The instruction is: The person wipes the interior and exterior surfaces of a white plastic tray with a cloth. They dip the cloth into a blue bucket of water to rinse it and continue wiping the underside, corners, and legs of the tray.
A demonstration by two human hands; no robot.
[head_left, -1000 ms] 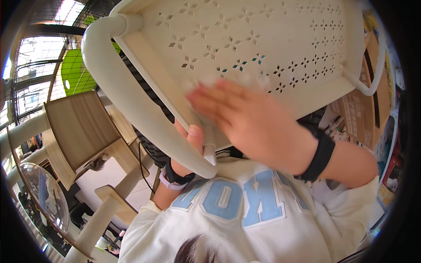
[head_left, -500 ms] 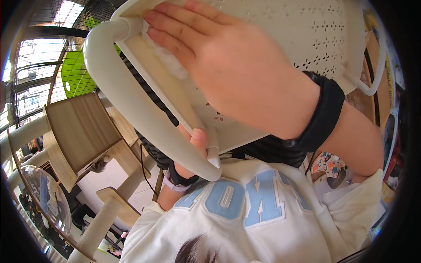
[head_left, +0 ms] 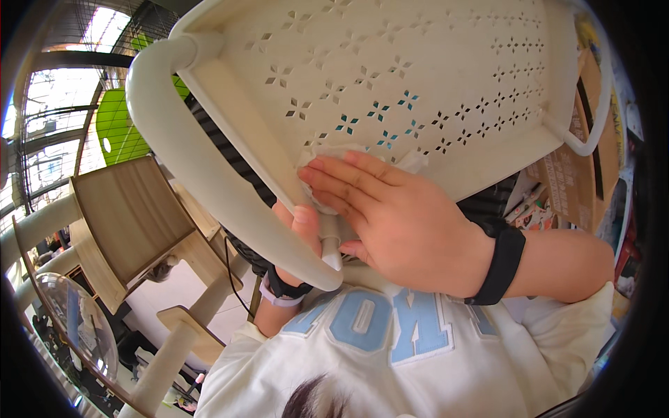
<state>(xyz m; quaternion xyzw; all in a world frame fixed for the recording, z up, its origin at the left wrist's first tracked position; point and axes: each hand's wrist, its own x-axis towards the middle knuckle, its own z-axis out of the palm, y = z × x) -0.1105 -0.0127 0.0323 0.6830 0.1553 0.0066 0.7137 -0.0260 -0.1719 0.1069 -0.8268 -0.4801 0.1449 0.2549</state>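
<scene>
A cream plastic rack [head_left: 446, 63] with flower-shaped holes, raised rims and thick tubular end handles is tilted in front of me. At its near left corner my left hand [head_left: 298, 226] grips the rim, with the thumb on top and the other fingers mostly hidden behind it. My right hand [head_left: 390, 216] presses a crumpled white wipe [head_left: 411, 161] against the perforated surface beside that corner. Its fingers lie together over the wipe and cover much of it. The thick left handle [head_left: 202, 181] passes just left of my left hand.
A wooden cat tree [head_left: 132, 216] with a clear bowl [head_left: 77, 324] stands to the left, before a black wire mesh and a green panel [head_left: 120, 125]. Cardboard [head_left: 582, 160] leans at the right behind the rack. A dark cable hangs near my left wrist.
My right hand has slid the wipe along the rack's left rim, from the far left corner toward me and the near left corner. My left hand keeps its grip.
</scene>
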